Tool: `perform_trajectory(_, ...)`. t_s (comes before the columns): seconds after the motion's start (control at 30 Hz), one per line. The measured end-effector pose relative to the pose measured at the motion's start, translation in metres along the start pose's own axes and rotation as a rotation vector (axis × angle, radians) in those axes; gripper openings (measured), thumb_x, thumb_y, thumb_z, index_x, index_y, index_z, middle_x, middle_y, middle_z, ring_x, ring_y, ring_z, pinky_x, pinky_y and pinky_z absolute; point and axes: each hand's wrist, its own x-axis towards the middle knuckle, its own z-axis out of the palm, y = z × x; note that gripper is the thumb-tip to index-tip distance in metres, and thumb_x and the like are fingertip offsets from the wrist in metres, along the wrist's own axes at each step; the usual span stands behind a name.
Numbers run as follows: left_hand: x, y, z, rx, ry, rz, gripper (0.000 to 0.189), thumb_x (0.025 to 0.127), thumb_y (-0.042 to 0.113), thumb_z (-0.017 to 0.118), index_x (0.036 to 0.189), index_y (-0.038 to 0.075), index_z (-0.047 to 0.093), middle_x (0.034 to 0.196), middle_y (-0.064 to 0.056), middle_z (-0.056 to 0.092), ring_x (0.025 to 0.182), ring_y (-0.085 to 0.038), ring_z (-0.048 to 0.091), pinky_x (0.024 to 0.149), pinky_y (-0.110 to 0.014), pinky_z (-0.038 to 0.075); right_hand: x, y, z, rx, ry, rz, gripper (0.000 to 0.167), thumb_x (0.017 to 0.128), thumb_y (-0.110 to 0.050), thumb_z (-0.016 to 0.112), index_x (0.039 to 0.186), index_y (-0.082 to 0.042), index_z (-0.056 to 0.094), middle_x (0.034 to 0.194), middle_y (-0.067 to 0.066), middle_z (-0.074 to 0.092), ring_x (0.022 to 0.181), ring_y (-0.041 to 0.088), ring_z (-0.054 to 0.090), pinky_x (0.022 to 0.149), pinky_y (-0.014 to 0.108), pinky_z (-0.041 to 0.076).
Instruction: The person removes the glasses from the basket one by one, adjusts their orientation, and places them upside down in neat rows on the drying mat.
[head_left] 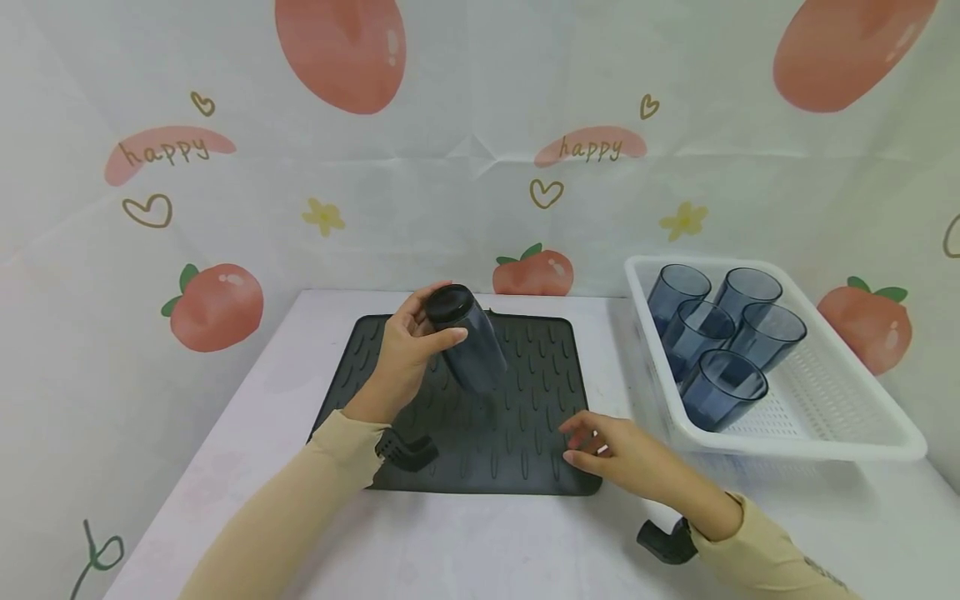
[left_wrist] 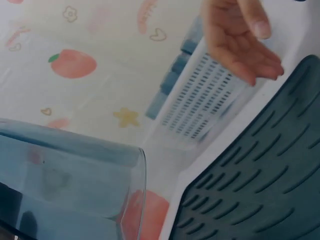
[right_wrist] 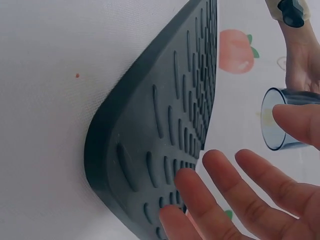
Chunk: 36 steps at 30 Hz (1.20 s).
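My left hand [head_left: 405, 354] grips a blue see-through drinking glass [head_left: 476, 350] near its dark base. The glass is upside down and tilted, its mouth pointing down to the right, held above a dark ribbed drying mat [head_left: 525, 467]. In the left wrist view the glass [left_wrist: 75, 180] fills the lower left; the right wrist view shows its open rim. Over the mat's front right corner hovers my right hand [head_left: 626, 458], fingers loosely bent and holding nothing. Its spread fingers [right_wrist: 225, 190] are seen close up in the right wrist view.
A white perforated basket [head_left: 847, 408] stands on the right of the white table [head_left: 450, 550]. Several blue glasses [head_left: 723, 387] stand mouth up along its left side. Behind the table hangs a white cloth [head_left: 450, 217] printed with fruit and hearts.
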Motion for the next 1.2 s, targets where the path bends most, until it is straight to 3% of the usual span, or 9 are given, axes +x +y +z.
perform_trajectory(0.3, 0.006, 0.013, -0.01, 0.062, 0.097, 0.046, 0.067, 0.084, -0.012, 0.063, 0.145, 0.005, 0.04, 0.13, -0.002, 0.052, 0.121, -0.014, 0.054, 0.098, -0.027, 0.048, -0.001, 0.001, 0.002, 0.01, -0.017, 0.008, 0.033, 0.093, -0.029, 0.066, 0.118, -0.008, 0.062, 0.095, -0.006, 0.062, 0.08, 0.004, 0.061, 0.07, 0.022, 0.052)
perform_trajectory(0.53, 0.008, 0.013, -0.02, 0.066, 0.166, 0.033, 0.068, 0.084, -0.013, 0.064, 0.145, 0.005, 0.039, 0.128, -0.001, 0.054, 0.119, -0.013, 0.056, 0.092, -0.023, 0.05, -0.001, 0.003, 0.004, -0.001, -0.013, 0.006, 0.033, 0.093, -0.03, 0.065, 0.118, -0.009, 0.062, 0.096, -0.007, 0.063, 0.08, 0.002, 0.06, 0.069, 0.022, 0.051)
perform_trajectory(0.9, 0.013, 0.013, -0.03, 0.121, 0.2, 0.032, 0.069, 0.083, -0.013, 0.066, 0.144, 0.004, 0.04, 0.128, -0.001, 0.054, 0.119, -0.012, 0.055, 0.093, -0.021, 0.049, -0.001, 0.003, 0.005, 0.007, -0.02, 0.014, 0.033, 0.092, -0.031, 0.066, 0.117, -0.01, 0.063, 0.095, -0.007, 0.063, 0.079, 0.002, 0.059, 0.067, 0.022, 0.05)
perform_trajectory(1.2, 0.023, 0.011, -0.045, 0.207, 0.25, -0.008, 0.069, 0.082, -0.007, 0.071, 0.142, 0.014, 0.046, 0.132, -0.005, 0.053, 0.121, -0.013, 0.055, 0.096, -0.022, 0.048, 0.0, 0.001, 0.004, 0.019, -0.023, 0.0, 0.034, 0.092, -0.031, 0.066, 0.117, -0.009, 0.062, 0.095, -0.006, 0.063, 0.079, 0.002, 0.059, 0.067, 0.021, 0.05)
